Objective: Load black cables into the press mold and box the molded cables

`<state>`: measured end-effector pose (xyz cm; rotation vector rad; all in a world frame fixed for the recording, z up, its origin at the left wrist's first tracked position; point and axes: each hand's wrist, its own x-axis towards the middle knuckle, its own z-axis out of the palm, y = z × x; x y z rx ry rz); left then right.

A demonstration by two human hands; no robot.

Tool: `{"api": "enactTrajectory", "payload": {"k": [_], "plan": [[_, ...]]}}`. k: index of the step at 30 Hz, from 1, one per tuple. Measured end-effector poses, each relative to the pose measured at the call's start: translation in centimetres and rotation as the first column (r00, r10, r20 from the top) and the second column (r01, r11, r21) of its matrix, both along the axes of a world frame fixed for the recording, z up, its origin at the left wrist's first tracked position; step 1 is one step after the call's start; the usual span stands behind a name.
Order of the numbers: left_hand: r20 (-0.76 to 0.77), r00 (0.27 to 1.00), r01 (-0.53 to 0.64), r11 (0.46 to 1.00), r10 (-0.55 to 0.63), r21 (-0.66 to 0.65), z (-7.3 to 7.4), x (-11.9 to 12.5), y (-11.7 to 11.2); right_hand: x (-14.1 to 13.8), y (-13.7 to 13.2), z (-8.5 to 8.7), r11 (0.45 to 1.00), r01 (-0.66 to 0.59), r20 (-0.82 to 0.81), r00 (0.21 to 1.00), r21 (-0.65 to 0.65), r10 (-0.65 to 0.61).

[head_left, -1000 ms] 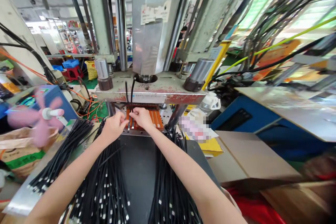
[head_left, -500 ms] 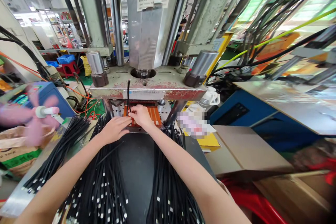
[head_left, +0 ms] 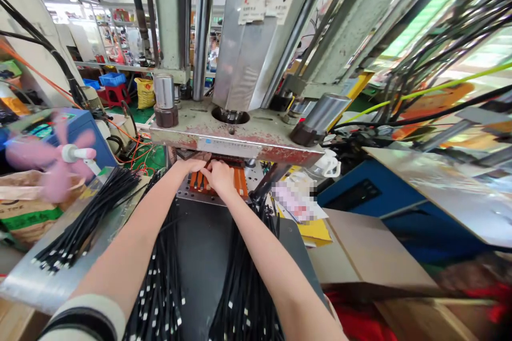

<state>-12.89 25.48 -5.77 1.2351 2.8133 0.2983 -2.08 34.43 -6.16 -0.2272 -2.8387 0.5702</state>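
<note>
Both my hands meet under the press head, over an orange mould plate [head_left: 240, 181] with slots in it. My right hand [head_left: 220, 175] is closed, thumb and fingers pressed together at a black cable [head_left: 196, 178], most of which the hands cover. Beside it, my left hand [head_left: 197, 163] reaches in from the left, its fingertips largely hidden, so their grip is unclear. Dark strips lie in the plate's left slots. Long bundles of black cables with pale ends hang nearby: a left bundle [head_left: 166, 277] and a right bundle [head_left: 240, 287].
The press's heavy crosspiece [head_left: 256, 138] stands just above my hands, between steel columns. On the left are a pink fan [head_left: 66, 157] and another cable bundle [head_left: 88, 218] on a metal table. A cardboard box [head_left: 368, 250] and a blue cabinet [head_left: 360, 186] stand right.
My left hand has moved forward and up to meet the right one under the press. The cable end that stood upright no longer shows upright. The view has shifted left.
</note>
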Motion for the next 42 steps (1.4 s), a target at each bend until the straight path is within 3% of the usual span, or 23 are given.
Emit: {"api": "enactTrajectory", "payload": {"k": [3, 5, 7, 9, 10, 12, 14, 16, 18, 20, 22, 25, 28, 32, 36, 39, 42], "plan": [[0.047, 0.997, -0.067, 0.997, 0.069, -0.030, 0.3, 0.7, -0.3, 1.3, 1.3, 0.0, 0.999, -0.031, -0.066, 0.997, -0.044, 0.028], [0.044, 0.995, -0.090, 0.996, 0.090, -0.013, 0.0, 2.8, -1.8, 4.3, 3.1, -0.6, 0.997, -0.050, -0.137, 0.990, -0.057, 0.042], [-0.009, 0.996, -0.090, 0.994, 0.091, 0.069, -0.6, 6.0, -4.3, 8.4, 5.3, -1.6, 0.998, 0.057, -0.126, 0.990, 0.006, -0.056], [-0.121, 0.986, -0.090, 0.973, 0.118, 0.212, -1.7, 9.7, -7.2, 12.4, 7.2, -2.9, 0.966, 0.209, 0.051, 0.974, 0.153, -0.219], [-0.151, 0.979, -0.109, 0.975, 0.140, 0.194, -2.3, 11.4, -8.4, 14.0, 7.8, -3.5, 0.952, 0.221, 0.170, 0.951, 0.212, -0.259], [-0.164, 0.981, -0.104, 0.995, 0.103, 0.008, -3.4, 14.0, -10.4, 16.1, 8.4, -4.6, 0.957, 0.165, 0.351, 0.904, 0.238, -0.243], [-0.123, 0.990, -0.089, 0.977, 0.065, -0.195, -4.1, 15.3, -11.3, 16.7, 8.2, -5.1, 0.980, 0.117, 0.403, 0.899, 0.158, -0.172], [-0.081, 0.994, -0.094, 0.965, 0.077, -0.243, -4.1, 15.4, -11.4, 16.5, 7.9, -5.0, 0.986, 0.153, 0.370, 0.914, 0.059, -0.164], [-0.028, 0.996, -0.091, 0.992, 0.089, -0.092, -3.0, 15.0, -11.0, 16.1, 7.7, -4.4, 0.976, 0.218, 0.309, 0.930, -0.030, -0.198], [0.062, 0.996, -0.074, 0.980, 0.063, 0.187, -1.3, 14.6, -10.3, 16.0, 7.7, -3.7, 0.959, 0.260, 0.234, 0.945, -0.110, -0.229], [0.157, 0.988, -0.077, 0.893, 0.008, 0.444, 0.7, 14.8, -9.7, 16.0, 7.8, -3.2, 0.946, 0.262, 0.178, 0.957, -0.191, -0.229], [0.215, 0.973, -0.077, 0.764, -0.082, 0.640, 3.3, 15.6, -8.6, 16.6, 7.8, -2.6, 0.929, 0.242, 0.102, 0.970, -0.279, -0.221], [0.219, 0.966, -0.056, 0.710, -0.140, 0.702, 5.2, 16.5, -7.5, 17.7, 6.9, -1.3, 0.913, 0.124, -0.033, 0.988, -0.388, -0.148], [0.251, 0.936, -0.008, 0.697, -0.247, 0.717, 7.7, 17.2, -6.1, 18.7, 4.2, 1.7, 0.835, -0.194, -0.247, 0.966, -0.515, 0.072], [0.326, 0.872, 0.023, 0.698, -0.364, 0.716, 9.1, 17.7, -4.6, 17.6, 1.7, 4.0, 0.760, -0.307, -0.376, 0.922, -0.573, 0.089], [0.390, 0.823, -0.027, 0.656, -0.413, 0.754, 9.4, 17.9, -3.8, 16.5, 0.6, 4.4, 0.749, -0.362, -0.448, 0.889, -0.555, 0.097], [0.417, 0.791, -0.068, 0.614, -0.447, 0.786, 9.9, 17.6, -3.5, 15.7, -0.1, 3.6, 0.744, -0.452, -0.501, 0.846, -0.492, 0.183]]}}
